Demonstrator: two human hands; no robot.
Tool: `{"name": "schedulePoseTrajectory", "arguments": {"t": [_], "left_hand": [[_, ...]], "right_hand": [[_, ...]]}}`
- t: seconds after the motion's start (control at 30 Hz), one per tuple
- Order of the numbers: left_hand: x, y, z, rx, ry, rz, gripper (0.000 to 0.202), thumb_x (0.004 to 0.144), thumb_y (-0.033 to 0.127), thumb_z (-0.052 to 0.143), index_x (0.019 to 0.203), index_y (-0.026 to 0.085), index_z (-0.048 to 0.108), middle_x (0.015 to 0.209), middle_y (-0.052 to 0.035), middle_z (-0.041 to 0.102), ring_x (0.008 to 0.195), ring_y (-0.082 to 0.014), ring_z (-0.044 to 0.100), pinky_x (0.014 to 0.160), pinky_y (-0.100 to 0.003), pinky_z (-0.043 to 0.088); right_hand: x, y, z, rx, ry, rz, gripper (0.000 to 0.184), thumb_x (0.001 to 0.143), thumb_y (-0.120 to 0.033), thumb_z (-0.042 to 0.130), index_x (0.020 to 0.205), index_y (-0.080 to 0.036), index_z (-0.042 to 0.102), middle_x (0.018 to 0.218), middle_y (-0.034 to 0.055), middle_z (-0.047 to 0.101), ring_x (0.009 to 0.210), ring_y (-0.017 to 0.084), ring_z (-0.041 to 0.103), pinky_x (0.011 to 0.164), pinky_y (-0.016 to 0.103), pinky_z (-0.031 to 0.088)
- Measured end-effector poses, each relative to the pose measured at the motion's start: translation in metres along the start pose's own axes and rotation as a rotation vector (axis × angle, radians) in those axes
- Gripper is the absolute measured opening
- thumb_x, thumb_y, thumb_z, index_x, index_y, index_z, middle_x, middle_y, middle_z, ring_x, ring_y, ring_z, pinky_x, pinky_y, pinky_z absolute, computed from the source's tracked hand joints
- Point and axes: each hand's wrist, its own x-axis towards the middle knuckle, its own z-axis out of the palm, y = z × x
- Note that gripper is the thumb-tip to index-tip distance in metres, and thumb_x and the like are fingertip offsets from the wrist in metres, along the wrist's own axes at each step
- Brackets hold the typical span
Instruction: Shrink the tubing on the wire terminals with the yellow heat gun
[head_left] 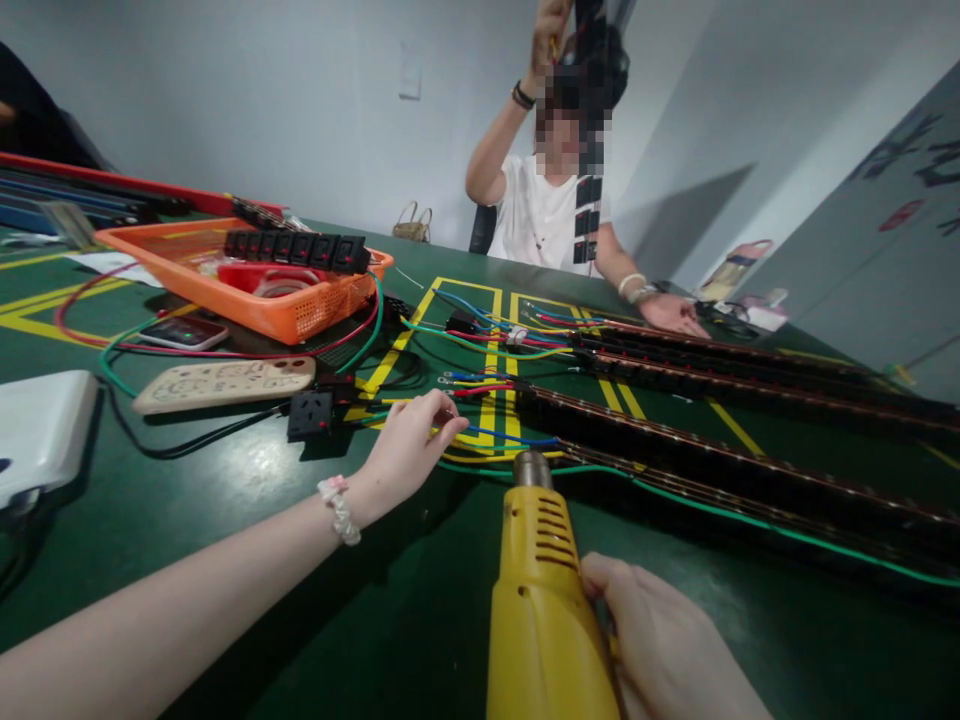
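My left hand [409,445] is closed in a pinch at the end of a blue wire [506,437]; its fingertips partly hide that end. Yellow and green wires [499,458] run just under those fingers toward a long black strip [712,490] with bare metal along its edges. Fingers of my right hand [667,640] wrap the handle of a yellow heat gun [536,590]. Its metal nozzle [532,468] points away from me, close to the wires and to the right of my left hand. A black socket block [310,415] lies left of my left hand.
Across the green table [420,640] a co-worker [536,215] holds up a black strip of sockets. More wired strips [697,365] lie at the right. At the left are an orange basket [315,318], a phone [184,333], a beige case [225,385] and a white device [45,430].
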Motion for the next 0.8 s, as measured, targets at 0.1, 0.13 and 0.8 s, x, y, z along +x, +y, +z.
{"name": "schedulePoseTrajectory", "arguments": {"t": [0.1, 0.13, 0.8], "left_hand": [[0.0, 0.002, -0.002, -0.157, 0.03, 0.001, 0.017, 0.086, 0.035, 0.053, 0.081, 0.019, 0.05, 0.076, 0.0003, 0.06, 0.071, -0.0146, 0.054, 0.065, -0.026, 0.038], [0.0, 0.002, -0.002, -0.202, 0.032, -0.005, 0.017, 0.086, 0.035, 0.054, 0.08, 0.019, 0.051, 0.075, 0.0005, 0.059, 0.07, -0.0141, 0.054, 0.064, -0.025, 0.039], [0.005, -0.01, 0.005, -0.574, -0.033, -0.186, 0.026, 0.082, 0.043, 0.055, 0.078, 0.017, 0.053, 0.067, 0.0, 0.06, 0.06, -0.0123, 0.056, 0.052, -0.021, 0.04]], "right_hand": [[0.001, -0.004, -0.001, -0.037, 0.033, -0.056, 0.031, 0.074, -0.004, 0.036, 0.098, -0.023, 0.04, 0.068, -0.0021, 0.063, 0.056, 0.014, 0.06, 0.052, 0.025, 0.041], [0.003, -0.005, -0.002, -0.046, 0.046, -0.074, 0.031, 0.073, -0.004, 0.036, 0.098, -0.022, 0.04, 0.067, -0.0019, 0.063, 0.055, 0.014, 0.058, 0.052, 0.025, 0.04], [0.055, -0.019, 0.006, -0.249, -0.007, -0.299, 0.068, 0.074, -0.003, 0.045, 0.141, -0.008, 0.03, 0.078, 0.0043, 0.061, 0.061, 0.016, 0.052, 0.063, 0.032, 0.035]]}}
